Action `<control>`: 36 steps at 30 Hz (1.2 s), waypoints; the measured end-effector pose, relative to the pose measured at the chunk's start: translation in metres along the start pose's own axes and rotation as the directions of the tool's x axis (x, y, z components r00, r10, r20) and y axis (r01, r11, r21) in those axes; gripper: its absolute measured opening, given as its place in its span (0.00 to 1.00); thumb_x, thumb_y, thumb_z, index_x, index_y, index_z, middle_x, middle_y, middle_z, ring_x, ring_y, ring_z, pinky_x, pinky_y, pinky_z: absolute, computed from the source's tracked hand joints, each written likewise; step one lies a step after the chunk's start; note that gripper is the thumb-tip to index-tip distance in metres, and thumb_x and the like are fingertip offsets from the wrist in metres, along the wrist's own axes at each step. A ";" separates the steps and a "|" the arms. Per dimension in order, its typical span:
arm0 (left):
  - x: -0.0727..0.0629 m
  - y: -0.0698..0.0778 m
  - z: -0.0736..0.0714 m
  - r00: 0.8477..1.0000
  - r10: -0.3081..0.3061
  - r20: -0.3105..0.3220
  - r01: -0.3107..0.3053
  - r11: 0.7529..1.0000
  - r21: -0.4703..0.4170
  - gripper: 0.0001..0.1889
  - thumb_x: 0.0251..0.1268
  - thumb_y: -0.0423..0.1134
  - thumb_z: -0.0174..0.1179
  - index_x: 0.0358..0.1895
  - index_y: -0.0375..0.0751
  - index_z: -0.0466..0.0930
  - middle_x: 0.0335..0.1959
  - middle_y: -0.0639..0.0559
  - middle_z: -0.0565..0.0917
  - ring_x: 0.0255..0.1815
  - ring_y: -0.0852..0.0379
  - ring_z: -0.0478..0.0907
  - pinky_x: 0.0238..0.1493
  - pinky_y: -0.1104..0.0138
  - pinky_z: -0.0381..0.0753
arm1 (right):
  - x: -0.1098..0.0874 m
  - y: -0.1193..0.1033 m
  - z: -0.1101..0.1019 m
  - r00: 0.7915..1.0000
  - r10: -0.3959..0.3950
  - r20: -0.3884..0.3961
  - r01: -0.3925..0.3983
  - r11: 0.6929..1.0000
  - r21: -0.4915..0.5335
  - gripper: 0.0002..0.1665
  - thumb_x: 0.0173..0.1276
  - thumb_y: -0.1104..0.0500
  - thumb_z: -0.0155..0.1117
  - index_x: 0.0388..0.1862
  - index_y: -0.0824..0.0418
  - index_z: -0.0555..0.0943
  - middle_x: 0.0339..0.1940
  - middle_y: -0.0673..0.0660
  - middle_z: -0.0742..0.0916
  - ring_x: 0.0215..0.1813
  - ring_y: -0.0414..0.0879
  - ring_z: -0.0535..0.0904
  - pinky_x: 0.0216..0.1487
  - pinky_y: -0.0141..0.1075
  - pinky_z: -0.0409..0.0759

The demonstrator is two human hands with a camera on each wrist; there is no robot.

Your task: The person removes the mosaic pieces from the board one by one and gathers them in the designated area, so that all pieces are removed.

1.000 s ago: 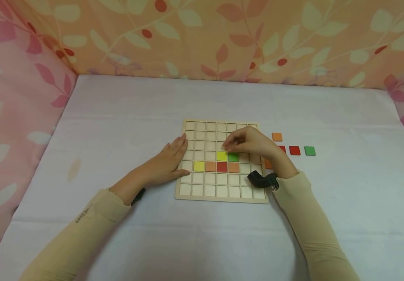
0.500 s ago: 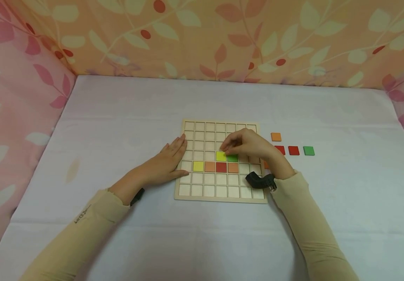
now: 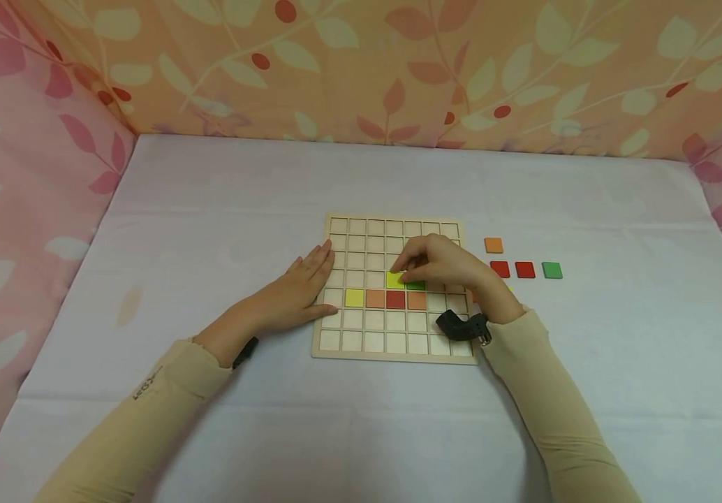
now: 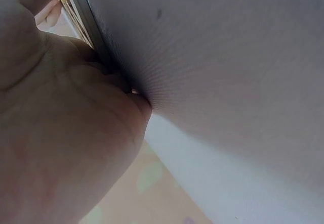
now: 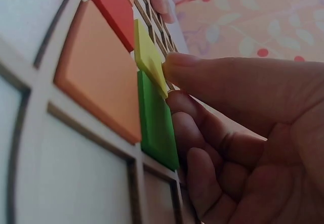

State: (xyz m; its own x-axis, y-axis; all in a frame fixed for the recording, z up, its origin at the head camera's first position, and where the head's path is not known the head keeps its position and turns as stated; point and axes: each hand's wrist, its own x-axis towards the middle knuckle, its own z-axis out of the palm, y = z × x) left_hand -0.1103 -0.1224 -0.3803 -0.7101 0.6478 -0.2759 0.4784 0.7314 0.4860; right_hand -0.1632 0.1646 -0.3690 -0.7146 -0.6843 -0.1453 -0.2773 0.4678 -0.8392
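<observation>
A wooden grid board lies on the white cloth. My left hand rests along its left edge, fingers straight; in the left wrist view the palm is beside the board's side. Thumb and forefinger of my right hand pinch a square yellow tile at its edges. In the right wrist view the yellow tile sits slightly tilted, next to a green tile partly behind the fingers. One row nearer lie another yellow tile, two orange tiles and a red tile between them.
Right of the board lie loose tiles: an orange one, two red ones, here the outer, and a green one. More are partly hidden behind the right wrist. Patterned cloth walls stand behind and at the sides.
My right hand has moved slightly left and nearer, and its fingertips have come down onto the yellow tile beside the green one. The left hand stays at the board's edge.
</observation>
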 end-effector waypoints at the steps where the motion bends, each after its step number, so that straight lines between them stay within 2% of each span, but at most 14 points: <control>1: 0.000 0.000 0.000 1.000 -0.002 0.000 0.002 1.000 -0.001 0.45 0.71 0.54 0.49 0.73 0.31 0.31 0.75 0.42 0.27 0.75 0.49 0.26 0.72 0.51 0.36 | 0.000 0.000 0.000 1.000 -0.001 -0.002 0.001 1.000 -0.007 0.07 0.57 0.69 0.69 0.36 0.65 0.86 0.34 0.55 0.83 0.35 0.46 0.77 0.37 0.33 0.76; 12: -0.001 0.002 -0.001 1.000 -0.006 0.020 0.006 1.000 0.008 0.45 0.70 0.51 0.51 0.74 0.31 0.32 0.75 0.42 0.28 0.75 0.48 0.28 0.72 0.50 0.37 | -0.001 0.001 0.004 0.999 -0.005 -0.044 0.007 0.999 0.049 0.05 0.58 0.70 0.68 0.34 0.66 0.84 0.34 0.55 0.85 0.35 0.47 0.79 0.38 0.33 0.78; 17: -0.002 0.005 -0.003 1.000 -0.010 0.027 0.010 1.000 0.002 0.44 0.69 0.49 0.54 0.74 0.30 0.36 0.75 0.40 0.31 0.75 0.46 0.31 0.72 0.49 0.40 | -0.003 0.001 0.008 0.997 0.000 -0.082 0.002 1.000 0.029 0.04 0.58 0.70 0.68 0.33 0.64 0.85 0.33 0.54 0.85 0.35 0.46 0.80 0.39 0.34 0.78; 23: -0.006 0.004 -0.002 0.999 -0.041 0.003 0.042 0.999 -0.011 0.44 0.68 0.47 0.56 0.73 0.29 0.38 0.75 0.39 0.33 0.75 0.45 0.32 0.71 0.49 0.41 | -0.003 0.000 0.014 0.991 -0.024 -0.129 0.028 0.999 0.026 0.05 0.57 0.70 0.68 0.33 0.63 0.85 0.32 0.53 0.85 0.34 0.44 0.81 0.38 0.34 0.79; 29: -0.010 0.006 0.002 0.998 -0.062 -0.021 0.061 0.998 -0.032 0.44 0.67 0.46 0.57 0.73 0.28 0.39 0.75 0.39 0.34 0.75 0.44 0.34 0.71 0.49 0.43 | -0.004 0.000 0.018 0.990 -0.023 -0.137 0.025 1.000 0.012 0.06 0.58 0.70 0.68 0.34 0.63 0.86 0.32 0.52 0.85 0.34 0.43 0.80 0.38 0.33 0.79; 36: -0.007 0.008 0.002 0.998 -0.043 -0.051 0.043 0.999 -0.018 0.44 0.67 0.45 0.58 0.73 0.28 0.40 0.75 0.39 0.35 0.75 0.44 0.35 0.71 0.49 0.44 | -0.008 -0.002 0.014 0.987 -0.006 -0.158 0.000 0.999 -0.033 0.06 0.57 0.69 0.68 0.33 0.60 0.86 0.33 0.50 0.86 0.35 0.42 0.80 0.38 0.34 0.78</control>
State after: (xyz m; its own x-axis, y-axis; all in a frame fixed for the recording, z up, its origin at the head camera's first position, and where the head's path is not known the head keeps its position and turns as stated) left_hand -0.1003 -0.1204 -0.3762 -0.7558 0.6036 -0.2537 0.4386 0.7544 0.4884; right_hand -0.1477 0.1615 -0.3735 -0.8055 -0.5899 -0.0560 -0.2987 0.4859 -0.8214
